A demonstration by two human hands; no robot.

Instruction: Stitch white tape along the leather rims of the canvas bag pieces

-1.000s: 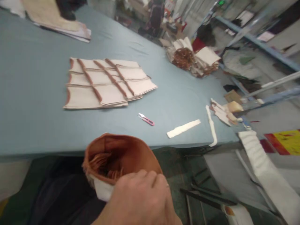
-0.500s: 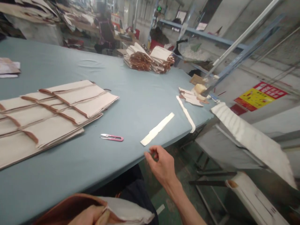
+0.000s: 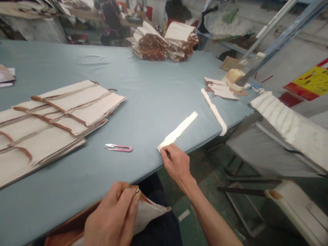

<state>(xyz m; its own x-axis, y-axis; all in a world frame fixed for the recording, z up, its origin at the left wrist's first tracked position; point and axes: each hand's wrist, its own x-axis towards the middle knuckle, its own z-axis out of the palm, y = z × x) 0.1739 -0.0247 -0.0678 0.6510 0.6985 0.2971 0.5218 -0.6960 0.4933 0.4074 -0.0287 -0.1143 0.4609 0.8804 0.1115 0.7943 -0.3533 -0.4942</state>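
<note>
My left hand (image 3: pixel 112 213) is closed on the edge of a cream fabric piece (image 3: pixel 147 213) with brown trim, held over my lap at the table's front edge. The fingers of my right hand (image 3: pixel 176 162) are pinched at the near end of a white strip (image 3: pixel 180 130), which lies flat on the blue-green table (image 3: pixel 143 89). Pink-handled thread snips (image 3: pixel 119 148) rest to the left of the strip, blades pointing left.
Overlapping cream fabric pieces with brown bands (image 3: pixel 74 106) cover the table's left side. Bundled fabric stacks (image 3: pixel 151 42) stand at the back. Another narrow white strip (image 3: pixel 215 111) and a small fabric piece (image 3: pixel 221 89) lie to the right. A person (image 3: pixel 109 15) is in the background.
My right hand has moved forward from the table edge onto the near end of the white strip and closed there. My left hand has risen with the fabric edge.
</note>
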